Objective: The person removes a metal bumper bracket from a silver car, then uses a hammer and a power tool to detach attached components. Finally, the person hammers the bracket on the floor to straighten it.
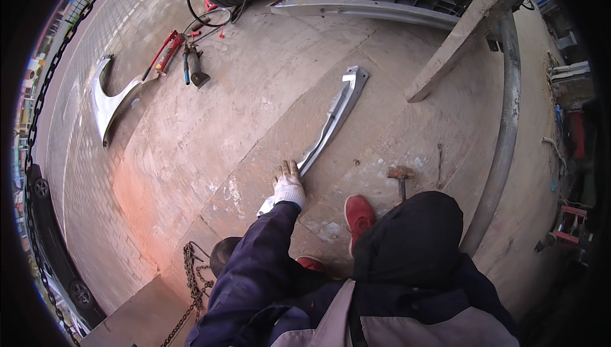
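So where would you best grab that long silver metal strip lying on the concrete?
Probably at the near, narrow end of the silver strip, from above, where the gloved left hand already rests. It lies flat, and its far end widens into a bulky bracket, so the near end looks easier to close fingers around.

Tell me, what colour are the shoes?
Red shoes, seen best in the head view.

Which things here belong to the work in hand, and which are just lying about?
In hand:
left hand, gloved, resting on the long grey metal panel strip

Lying about:
hammer
silver fender panel
red tool
chain
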Demonstrator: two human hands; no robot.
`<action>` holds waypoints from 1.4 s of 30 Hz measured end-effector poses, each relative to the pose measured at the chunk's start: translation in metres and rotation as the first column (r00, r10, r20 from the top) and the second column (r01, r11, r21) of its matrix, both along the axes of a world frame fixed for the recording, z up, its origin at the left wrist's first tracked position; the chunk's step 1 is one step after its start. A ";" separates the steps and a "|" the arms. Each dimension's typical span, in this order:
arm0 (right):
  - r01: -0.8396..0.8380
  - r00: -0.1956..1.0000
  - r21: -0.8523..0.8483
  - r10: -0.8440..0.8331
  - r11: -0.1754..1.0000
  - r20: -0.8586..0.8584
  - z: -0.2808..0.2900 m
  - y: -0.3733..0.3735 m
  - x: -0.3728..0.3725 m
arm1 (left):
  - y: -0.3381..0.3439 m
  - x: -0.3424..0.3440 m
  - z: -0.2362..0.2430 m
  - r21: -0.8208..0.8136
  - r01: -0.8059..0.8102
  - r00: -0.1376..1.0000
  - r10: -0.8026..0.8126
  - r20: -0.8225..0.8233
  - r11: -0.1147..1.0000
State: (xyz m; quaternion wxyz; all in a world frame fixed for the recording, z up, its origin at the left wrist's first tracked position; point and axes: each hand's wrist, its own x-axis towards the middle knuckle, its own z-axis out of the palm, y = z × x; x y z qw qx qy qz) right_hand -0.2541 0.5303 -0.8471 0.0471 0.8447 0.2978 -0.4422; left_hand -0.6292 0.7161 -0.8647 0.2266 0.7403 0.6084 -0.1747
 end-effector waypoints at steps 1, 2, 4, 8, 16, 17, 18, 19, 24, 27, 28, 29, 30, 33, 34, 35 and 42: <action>-0.001 1.000 0.012 0.001 1.000 -0.001 0.005 0.007 0.000 | 0.002 -0.003 -0.005 0.014 -0.036 0.999 0.035 0.039 0.999; 0.000 1.000 0.031 0.000 1.000 -0.002 0.011 0.017 0.000 | 0.006 -0.007 -0.009 0.035 -0.061 0.997 0.060 0.054 0.997; -0.036 0.999 0.121 0.033 0.992 0.020 0.031 0.044 -0.004 | 0.008 -0.013 -0.013 -0.021 -0.106 0.991 0.108 0.082 0.994; -0.216 0.976 0.501 0.172 0.838 0.132 0.102 0.126 -0.013 | 0.022 -0.027 -0.015 -0.006 -0.127 0.989 0.128 0.073 0.992; -0.053 0.904 0.910 0.406 0.410 -0.131 0.190 0.234 -0.034 | 0.019 -0.025 -0.024 -0.036 -0.199 0.976 0.201 0.081 0.979; -0.030 0.881 0.879 0.428 0.475 -0.201 0.180 0.237 -0.034 | 0.018 -0.026 -0.027 -0.046 -0.203 0.974 0.206 0.095 0.978; -0.026 0.866 0.868 0.446 0.496 -0.229 0.159 0.240 -0.041 | 0.019 -0.027 -0.031 -0.044 -0.205 0.973 0.208 0.099 0.978; -0.115 0.860 0.892 0.493 0.437 -0.131 0.130 0.246 -0.051 | 0.019 -0.029 -0.034 -0.053 -0.199 0.974 0.204 0.100 0.979; -0.660 0.733 0.392 0.664 0.641 0.148 0.015 0.250 -0.081 | 0.016 -0.033 -0.040 -0.091 -0.208 0.965 0.220 0.142 0.974; -0.635 0.746 0.403 0.658 0.659 0.099 0.015 0.253 -0.081 | 0.016 -0.031 -0.033 -0.085 -0.235 0.959 0.245 0.144 0.968; -0.607 0.762 0.433 0.642 0.666 0.081 0.027 0.255 -0.081 | 0.017 -0.030 -0.031 -0.097 -0.235 0.959 0.247 0.137 0.967; -0.594 0.764 0.495 0.637 0.633 0.103 0.043 0.266 -0.082 | 0.022 -0.029 -0.029 -0.063 -0.242 0.957 0.249 0.146 0.968; -0.580 0.767 0.558 0.629 0.594 0.127 0.063 0.273 -0.084 | 0.022 -0.029 -0.026 -0.060 -0.243 0.958 0.250 0.138 0.968; -0.432 0.828 0.754 0.549 0.495 0.114 0.132 0.278 -0.082 | 0.020 -0.026 -0.019 -0.103 -0.248 0.961 0.258 0.102 0.963; -0.286 0.851 0.847 0.524 0.448 0.010 0.151 0.279 -0.079 | 0.022 -0.026 -0.019 -0.085 -0.246 0.961 0.254 0.108 0.966; -0.127 0.873 0.886 0.474 0.446 -0.114 0.165 0.280 -0.075 | 0.022 -0.026 -0.019 -0.096 -0.248 0.962 0.257 0.096 0.964; -0.272 0.768 0.907 0.640 0.322 0.003 0.082 0.266 -0.048 | 0.019 -0.028 -0.023 -0.072 -0.233 0.962 0.240 0.127 0.970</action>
